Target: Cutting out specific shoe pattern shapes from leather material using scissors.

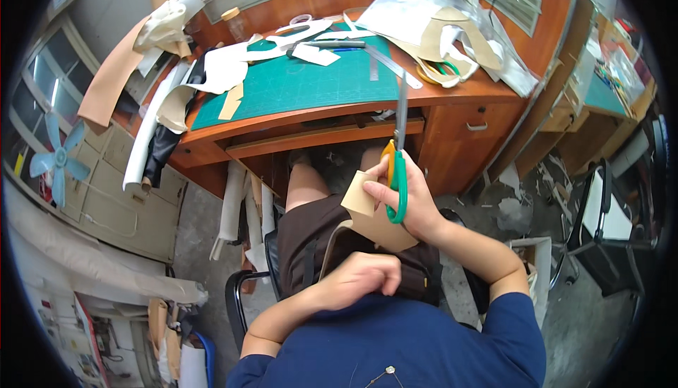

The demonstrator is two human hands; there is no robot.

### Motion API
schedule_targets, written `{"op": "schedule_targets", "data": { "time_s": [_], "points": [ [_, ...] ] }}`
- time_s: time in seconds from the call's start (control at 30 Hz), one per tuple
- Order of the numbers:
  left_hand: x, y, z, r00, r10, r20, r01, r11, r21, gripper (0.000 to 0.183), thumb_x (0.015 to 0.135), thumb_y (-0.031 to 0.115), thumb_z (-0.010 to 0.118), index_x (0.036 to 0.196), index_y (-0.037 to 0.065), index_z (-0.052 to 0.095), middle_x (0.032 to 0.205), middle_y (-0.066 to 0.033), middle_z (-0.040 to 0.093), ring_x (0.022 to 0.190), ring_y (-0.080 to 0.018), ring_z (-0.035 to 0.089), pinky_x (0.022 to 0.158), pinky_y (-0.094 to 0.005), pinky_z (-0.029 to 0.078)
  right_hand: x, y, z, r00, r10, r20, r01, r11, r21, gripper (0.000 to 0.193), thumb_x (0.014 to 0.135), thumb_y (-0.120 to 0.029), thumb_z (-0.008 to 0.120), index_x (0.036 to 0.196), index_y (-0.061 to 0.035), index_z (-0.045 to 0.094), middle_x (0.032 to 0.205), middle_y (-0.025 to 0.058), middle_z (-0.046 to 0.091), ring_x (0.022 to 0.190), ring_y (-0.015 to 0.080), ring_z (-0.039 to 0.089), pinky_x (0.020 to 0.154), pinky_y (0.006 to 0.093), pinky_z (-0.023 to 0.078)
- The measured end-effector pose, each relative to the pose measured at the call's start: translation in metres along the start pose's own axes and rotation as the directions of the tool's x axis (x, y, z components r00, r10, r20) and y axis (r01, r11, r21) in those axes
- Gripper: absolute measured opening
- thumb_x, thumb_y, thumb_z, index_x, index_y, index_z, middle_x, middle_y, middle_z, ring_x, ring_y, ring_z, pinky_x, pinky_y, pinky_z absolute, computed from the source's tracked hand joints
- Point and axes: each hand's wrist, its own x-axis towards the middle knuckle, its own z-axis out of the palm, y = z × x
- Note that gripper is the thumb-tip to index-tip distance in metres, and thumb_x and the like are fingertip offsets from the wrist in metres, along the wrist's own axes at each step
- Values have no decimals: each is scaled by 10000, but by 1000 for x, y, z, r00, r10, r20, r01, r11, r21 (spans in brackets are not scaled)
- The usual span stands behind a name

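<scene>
My right hand [413, 201] is raised over my lap with a pair of scissors [400, 176] in it, one handle green and one yellow. The blades point up toward the desk. Thumb and fingers of the same hand also pinch a tan sheet piece [360, 201], perhaps leather or card. More tan material [385, 231] hangs below that hand, and a bent strip of it runs down toward my left hand [361, 280]. The left fingers are curled in over my lap, slightly blurred; whether they hold anything is hidden.
Ahead stands a wooden desk [452, 102] with a green cutting mat [282, 91], white and tan offcuts, a metal ruler [393, 67] and another yellow-green scissors handle [446, 70]. Rolls of material [159, 123] lean at its left. A blue fan [60, 158] and black chair [607, 225] flank me.
</scene>
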Motion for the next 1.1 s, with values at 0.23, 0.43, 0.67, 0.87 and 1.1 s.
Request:
{"op": "schedule_targets", "data": {
  "time_s": [0.23,0.43,0.67,0.87,1.1],
  "points": [
    [32,-23,-15,724,262,-638,-332,943,11,574,914,491,515,1123,-44,534,1068,-87,586,953,-131,572,795,-266,463,-30,-1,5,986,-157,63,163,981,-106,281,838,34,617,987,-51,394,920,80,541,765,110,586,625,245,521],
    [20,-14,-24,583,284,-761,-301,946,123,218,923,77,564,1112,-23,520,970,-54,624,895,-104,601,770,-236,483,-38,4,-2,991,7,130,9,993,-118,337,805,50,640,1047,-44,425,939,88,547,774,136,566,728,279,484],
    [-6,1,-41,514,247,-821,-261,957,125,285,884,44,610,1120,-27,467,941,-91,620,815,-156,646,705,-260,544,-65,21,-19,820,327,469,-219,938,-269,473,933,-434,489,1099,9,464,866,91,530,722,141,512,656,277,438],
    [-4,11,-36,461,307,-832,-187,951,247,327,867,19,620,1143,-27,450,982,-108,612,839,-172,649,733,-282,555,-57,15,-19,849,243,470,27,867,-498,545,865,-518,539,959,15,479,817,132,480,734,264,504,681,347,420],
    [0,13,-36,434,358,-827,-215,932,291,334,859,10,625,1144,-36,455,1000,-114,609,857,-178,649,717,-292,566,-56,10,-15,864,233,447,33,859,-511,559,839,-540,577,866,4,451,769,137,474,671,266,496,631,345,415]
  ]
}}
